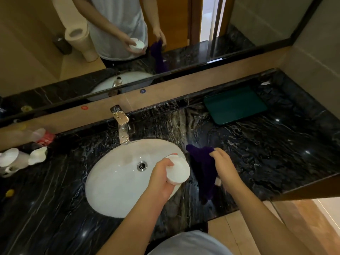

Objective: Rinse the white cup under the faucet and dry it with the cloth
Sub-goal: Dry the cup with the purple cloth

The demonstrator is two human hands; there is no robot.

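Observation:
My left hand [161, 176] is shut on the white cup [178, 170], holding it tilted over the right edge of the white sink [114, 181]. A dark purple cloth [203, 168] hangs from my right hand [223, 166], which grips its top just right of the cup, above the black marble counter. The cloth's lower end trails toward the counter's front edge. The chrome faucet [122, 126] stands behind the basin, and no water is seen running from it. The sink drain [142, 165] lies left of the cup.
A dark green tray [234, 104] lies at the back right of the counter [276, 144]. White cups and small items [24, 157] cluster at the far left. A mirror [128, 43] runs along the back wall. The counter ends on the right at a drop to the floor.

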